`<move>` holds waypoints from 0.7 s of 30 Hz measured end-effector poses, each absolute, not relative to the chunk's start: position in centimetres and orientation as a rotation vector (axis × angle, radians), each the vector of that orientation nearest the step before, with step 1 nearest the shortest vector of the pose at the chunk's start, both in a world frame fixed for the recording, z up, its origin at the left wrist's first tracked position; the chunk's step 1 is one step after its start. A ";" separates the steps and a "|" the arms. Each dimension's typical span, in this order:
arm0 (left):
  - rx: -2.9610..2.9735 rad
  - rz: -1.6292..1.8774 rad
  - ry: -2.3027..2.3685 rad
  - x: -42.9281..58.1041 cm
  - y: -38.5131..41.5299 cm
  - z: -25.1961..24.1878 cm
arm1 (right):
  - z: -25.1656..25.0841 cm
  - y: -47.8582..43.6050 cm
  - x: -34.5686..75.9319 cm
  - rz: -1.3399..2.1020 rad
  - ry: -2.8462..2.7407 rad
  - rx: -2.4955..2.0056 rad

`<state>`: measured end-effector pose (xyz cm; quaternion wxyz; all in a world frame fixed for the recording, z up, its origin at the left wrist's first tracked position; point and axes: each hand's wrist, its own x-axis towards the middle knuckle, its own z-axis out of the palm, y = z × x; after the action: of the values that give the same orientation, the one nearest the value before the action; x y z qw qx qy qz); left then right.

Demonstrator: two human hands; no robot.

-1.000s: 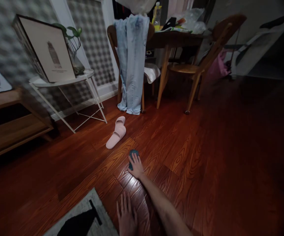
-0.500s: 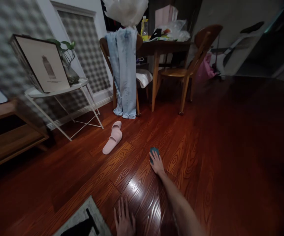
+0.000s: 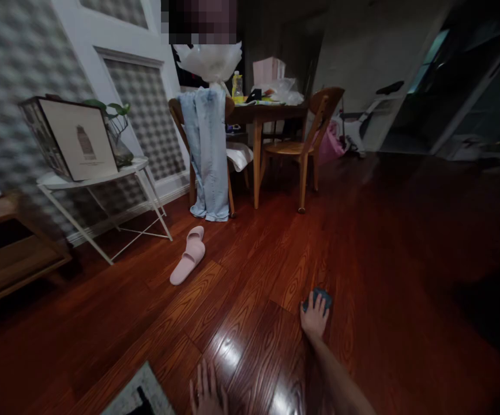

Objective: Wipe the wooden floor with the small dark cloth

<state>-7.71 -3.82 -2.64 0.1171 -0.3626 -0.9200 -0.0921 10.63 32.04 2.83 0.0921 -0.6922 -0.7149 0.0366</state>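
My right hand [image 3: 314, 319] presses down on a blue-green cloth [image 3: 324, 297] on the reddish wooden floor [image 3: 250, 271], fingers over it and holding it. Parts of the cloth show around the fingertips; the rest is hidden under the hand. At the bottom of the view, my left hand [image 3: 209, 393] rests flat on the floor, open, its fingers a little apart and nothing in it. To its left lies the corner of a grey-green mat [image 3: 148, 377] with a black pattern.
Pink slippers [image 3: 189, 259] lie ahead on the left. Beyond them stand a white side table [image 3: 132, 167], a chair draped with light blue jeans [image 3: 209, 155], a laden dining table [image 3: 256, 118] and a second wooden chair [image 3: 304, 151]. A low wooden cabinet [image 3: 20, 242] is at far left.
My right hand has moved to the right and nearer to me with the cloth. My left hand stays flat on the floor. The view has shifted, tilting up somewhat.
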 end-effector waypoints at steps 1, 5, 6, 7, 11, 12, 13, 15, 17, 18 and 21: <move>-1.059 -0.263 -2.701 -7.8 -3.8 -2.7 | 2.5 31.4 10.2 0.110 -2.111 -2.053; -1.053 -0.257 -2.703 -8.4 -3.7 -3.1 | 1.6 28.5 7.9 0.142 -2.126 -1.970; -1.056 -0.256 -2.700 -8.5 -3.6 -3.3 | 1.4 27.7 7.3 0.156 -2.147 -1.934; -1.059 -0.257 -2.698 -8.6 -3.6 -3.4 | 1.3 26.9 6.8 0.175 -2.178 -1.892; -1.045 -0.213 -2.710 -8.8 -3.1 -3.5 | 1.0 23.3 4.9 0.307 -2.354 -1.676; -1.017 -0.189 -2.717 -8.8 -2.9 -3.4 | 1.0 22.3 4.6 0.348 -2.399 -1.616; -0.988 -0.165 -2.723 -8.8 -2.7 -3.3 | 1.0 21.4 4.4 0.391 -2.441 -1.555; -0.959 -0.139 -2.734 -8.8 -2.6 -3.0 | 1.0 19.6 4.3 0.475 -2.513 -1.442; -0.982 -0.148 -2.737 -8.9 -2.7 -2.6 | 1.2 18.1 4.5 0.551 -2.565 -1.348; -1.004 -0.161 -2.732 -9.0 -2.8 -2.5 | 1.4 17.5 4.7 0.587 -2.582 -1.307; -1.036 -0.188 -2.722 -9.3 -3.1 -2.4 | 2.1 16.4 5.7 0.666 -2.603 -1.184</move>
<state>-9.33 -3.14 -2.35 0.1114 -0.3528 -0.9268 -0.0642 5.68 16.45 2.09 0.1023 -0.4012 -0.8818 0.2258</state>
